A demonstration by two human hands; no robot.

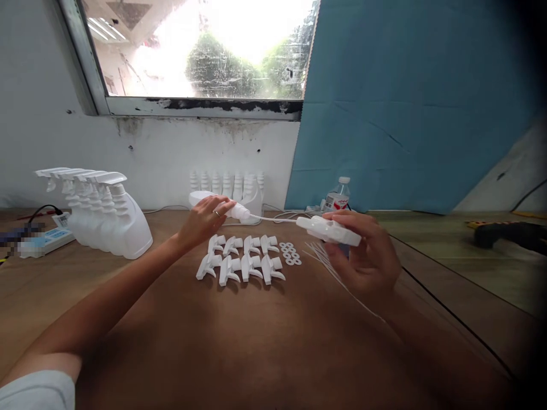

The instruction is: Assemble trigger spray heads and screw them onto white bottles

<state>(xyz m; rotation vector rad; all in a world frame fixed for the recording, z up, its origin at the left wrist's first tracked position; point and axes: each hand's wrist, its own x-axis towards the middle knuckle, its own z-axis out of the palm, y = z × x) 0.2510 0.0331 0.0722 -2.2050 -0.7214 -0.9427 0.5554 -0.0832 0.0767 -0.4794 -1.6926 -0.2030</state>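
My left hand (207,218) is closed round a white bottle (240,212) that lies tilted, its neck pointing right. In my right hand (363,250) is a white spray head (328,229), pinched between thumb and fingers. A thin white tube (273,219) runs from the spray head to the bottle's neck; whether its tip is inside cannot be made out. Below and between the hands, several white spray heads (231,269) lie in two rows on the brown table (256,347). Beside them are small white rings (290,254) and a bunch of thin white tubes (325,259).
Several bottles with spray heads (106,216) stand at the left, near a white power strip (47,242). More white bottles (256,196) stand against the wall. A clear drink bottle (338,196) is behind my right hand. A black cable (453,322) crosses the right side.
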